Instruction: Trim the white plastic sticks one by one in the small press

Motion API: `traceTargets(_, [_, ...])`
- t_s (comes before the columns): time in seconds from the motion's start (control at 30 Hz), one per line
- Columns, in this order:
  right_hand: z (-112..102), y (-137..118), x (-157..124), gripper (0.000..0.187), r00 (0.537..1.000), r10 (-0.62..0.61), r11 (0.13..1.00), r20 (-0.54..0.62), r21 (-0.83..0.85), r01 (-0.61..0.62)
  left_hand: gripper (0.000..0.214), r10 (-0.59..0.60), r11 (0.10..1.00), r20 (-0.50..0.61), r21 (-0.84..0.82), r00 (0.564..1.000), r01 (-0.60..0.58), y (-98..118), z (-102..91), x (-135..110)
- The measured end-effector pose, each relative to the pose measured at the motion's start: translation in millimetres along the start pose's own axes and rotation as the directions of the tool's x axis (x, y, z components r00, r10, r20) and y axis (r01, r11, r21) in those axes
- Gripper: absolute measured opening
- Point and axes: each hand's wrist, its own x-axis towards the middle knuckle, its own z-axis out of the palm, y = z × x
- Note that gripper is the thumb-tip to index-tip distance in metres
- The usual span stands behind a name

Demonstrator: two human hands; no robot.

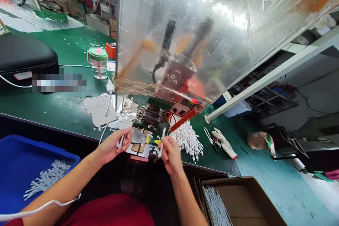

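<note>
My left hand (112,145) is closed, with small white plastic strips (121,141) between its fingers. Opposite it, my right hand (171,153) pinches a thin white plastic strip (163,132) that stands nearly upright. Between both hands a scraper (139,136) with a yellow and black handle lies at the bench edge. Just beyond sits the base of a press machine (150,116), strewn with white scraps. A pile of white strips (188,139) lies to the right of the machine, close to my right hand.
Clear plastic sheeting (238,42) hangs around the machine. Strips lie in a blue bin (10,144) at left and a cardboard box (249,197) at lower right. A jar (97,63), cardboard piece (99,111) and white glove (224,143) rest on the green bench (71,102).
</note>
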Motion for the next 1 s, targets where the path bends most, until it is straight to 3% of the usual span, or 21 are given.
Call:
traceTargets(0.1, [33.4,22.4,6.9,0.036,0.995,0.066,0.996,0.076,0.052,-0.07,0.04,0.026,0.999,0.034,-0.034,0.999,-0.025,2.7,1.5,-1.8])
traceTargets(0.23, [50.1,30.3,23.5,0.038,0.998,0.047,0.997,0.037,0.06,-0.049,0.043,0.013,0.997,0.023,-0.083,1.0,-0.011,5.2,-4.4,-5.7])
traceTargets(0.4, [54.4,31.7,33.0,0.038,1.0,0.009,0.998,0.007,0.054,-0.01,0.027,-0.029,0.993,0.014,-0.116,0.999,0.03,2.8,-12.5,-5.4])
traceTargets(0.6, [57.7,35.1,41.2,0.038,1.0,0.005,0.999,-0.013,0.043,-0.005,0.031,-0.065,0.991,0.054,-0.11,0.996,0.071,-3.8,-14.2,0.1])
traceTargets(1.0, [59.2,37.4,51.8,0.03,1.0,0.007,0.999,-0.005,0.038,-0.007,0.029,-0.07,0.997,-0.007,-0.023,0.998,0.07,-8.6,-14.9,5.1])
